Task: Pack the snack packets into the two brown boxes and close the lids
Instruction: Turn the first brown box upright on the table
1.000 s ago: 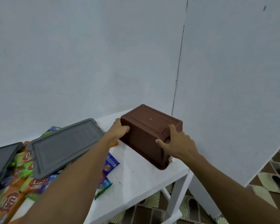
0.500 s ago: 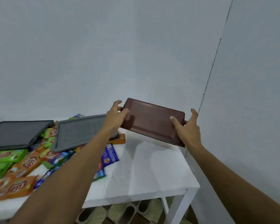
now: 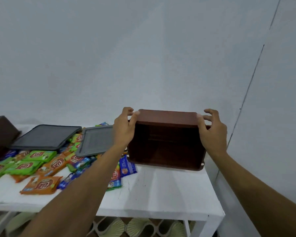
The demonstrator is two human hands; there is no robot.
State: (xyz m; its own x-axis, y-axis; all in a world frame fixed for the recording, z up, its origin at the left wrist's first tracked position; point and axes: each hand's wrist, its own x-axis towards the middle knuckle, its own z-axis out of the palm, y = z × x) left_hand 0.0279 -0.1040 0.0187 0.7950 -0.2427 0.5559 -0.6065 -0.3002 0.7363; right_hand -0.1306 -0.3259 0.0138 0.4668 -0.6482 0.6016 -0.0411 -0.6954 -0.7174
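Brown box (image 3: 167, 144) held tipped on its side at the right end of the white surface (image 3: 161, 190), open mouth facing the camera, inside looks empty; lower rim at or just above the surface, contact unclear. Left hand (image 3: 124, 130) clamps the left wall, right hand (image 3: 212, 132) the right wall, fingers (image 3: 208, 114) curled over the top edge, gripping the box. Likely being turned mouth-up so packets can go in. Snack packets (image 3: 41, 184) are scattered left of it, green, orange, blue. Two grey lids (image 3: 46, 136) rest on top of the pile. Second brown box (image 3: 0, 135) far left, apparently upside down. Nothing packed yet.
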